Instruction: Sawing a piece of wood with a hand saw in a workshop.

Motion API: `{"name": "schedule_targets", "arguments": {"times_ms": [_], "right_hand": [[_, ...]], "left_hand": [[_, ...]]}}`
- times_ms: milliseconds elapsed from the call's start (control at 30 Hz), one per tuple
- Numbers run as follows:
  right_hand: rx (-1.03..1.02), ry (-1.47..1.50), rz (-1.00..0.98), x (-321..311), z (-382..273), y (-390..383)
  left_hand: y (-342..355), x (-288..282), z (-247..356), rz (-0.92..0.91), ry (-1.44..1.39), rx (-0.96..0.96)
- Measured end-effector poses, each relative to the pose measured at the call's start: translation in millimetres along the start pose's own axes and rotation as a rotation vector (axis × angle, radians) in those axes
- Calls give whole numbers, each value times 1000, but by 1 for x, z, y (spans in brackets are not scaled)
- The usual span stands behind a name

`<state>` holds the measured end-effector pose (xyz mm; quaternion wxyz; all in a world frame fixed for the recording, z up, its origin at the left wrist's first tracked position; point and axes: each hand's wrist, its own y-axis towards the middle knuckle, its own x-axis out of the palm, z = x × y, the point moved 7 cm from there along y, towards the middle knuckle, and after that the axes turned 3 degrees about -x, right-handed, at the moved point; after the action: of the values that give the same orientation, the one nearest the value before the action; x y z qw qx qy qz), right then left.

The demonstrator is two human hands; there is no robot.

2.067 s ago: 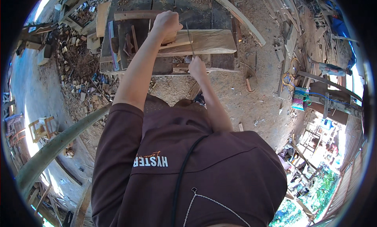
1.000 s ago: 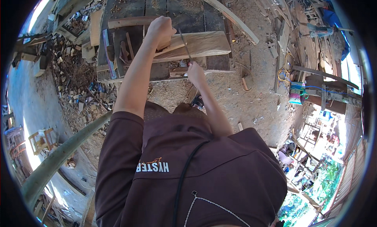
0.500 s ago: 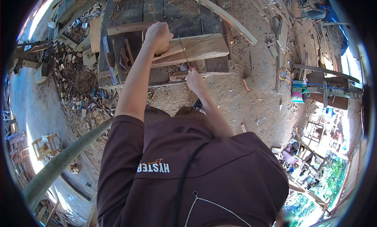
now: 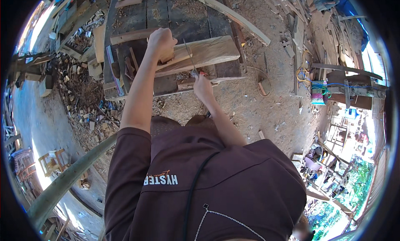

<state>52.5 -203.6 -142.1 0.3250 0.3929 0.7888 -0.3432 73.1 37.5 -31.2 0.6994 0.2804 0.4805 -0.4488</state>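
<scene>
One saw, one plank, two hands at work

One saw (image 4: 189, 53) is held right here by its reddish handle, the right hand (image 4: 203, 84) wrapped tight around it, and its narrow blade is laid across by the end of one thin pale strip (image 4: 180, 56) on one thick plank (image 4: 214, 48). That plank is set crosswise near the front edge of the dark worktop (image 4: 179, 24). Over on the left, one small block (image 4: 167, 57) is topped by the left hand (image 4: 161, 41), curled narrow; whether the block is gripped or only pressed cannot be told. Behind, one reddish-brown board (image 4: 133, 36) is seen, and one long curved strip (image 4: 229, 14) is angled past the right side.
</scene>
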Motion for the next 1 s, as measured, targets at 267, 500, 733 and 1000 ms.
{"name": "schedule_targets", "arguments": {"times_ms": [267,500,733,1000], "right_hand": [[-29,25,81,-3,-28,38],[-39,-30,-26,-1,1,-21],[-19,-7,55,-5,-29,32],[-8,-24,-19,-7,-12,-18]], "left_hand": [[1,5,5,-101,34,-62],[-1,-1,-6,25,5,-44],[3,1,9,-74,36,-27],[-2,0,-5,-75,32,-93]]}}
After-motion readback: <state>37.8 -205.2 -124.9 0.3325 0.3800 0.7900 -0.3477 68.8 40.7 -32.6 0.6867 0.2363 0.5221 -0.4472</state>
